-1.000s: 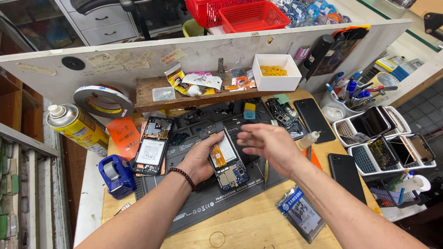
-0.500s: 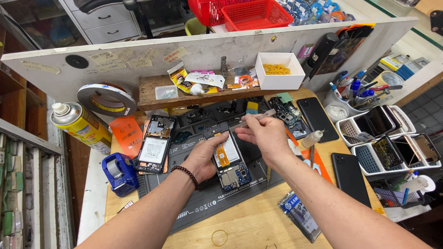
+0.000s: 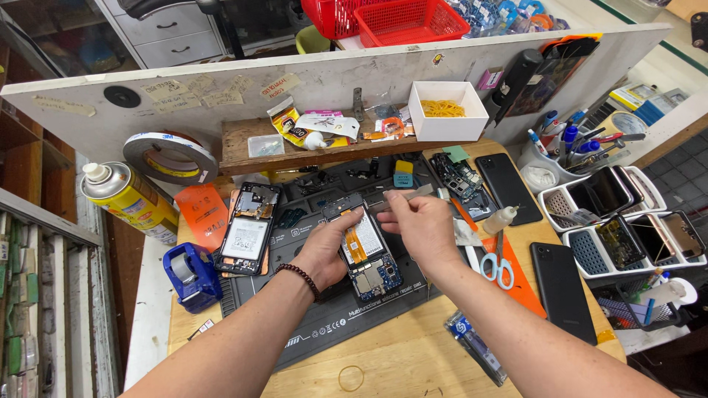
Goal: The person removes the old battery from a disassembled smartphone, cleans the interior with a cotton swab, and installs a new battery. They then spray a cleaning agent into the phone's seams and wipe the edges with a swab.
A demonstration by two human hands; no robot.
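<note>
Head view: opened black smartphone with exposed circuit board and orange flex (image 3: pixel 365 254) on dark grey repair mat (image 3: pixel 324 324).
Left hand (image 3: pixel 324 250) clasps its side; right hand (image 3: pixel 420 225) pinches grey tweezers (image 3: pixel 409 194); long axis toward table's rear edge, slightly tilted.

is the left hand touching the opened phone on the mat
Touching. The head view shows the left hand gripping the opened phone from its left edge, fingers curled over its top corner, on the dark repair mat.

Left hand (image 3: pixel 328 247) steadies an opened phone (image 3: pixel 366 254); right hand (image 3: pixel 419 223) pinches tweezers (image 3: pixel 408 194) above it.
</note>
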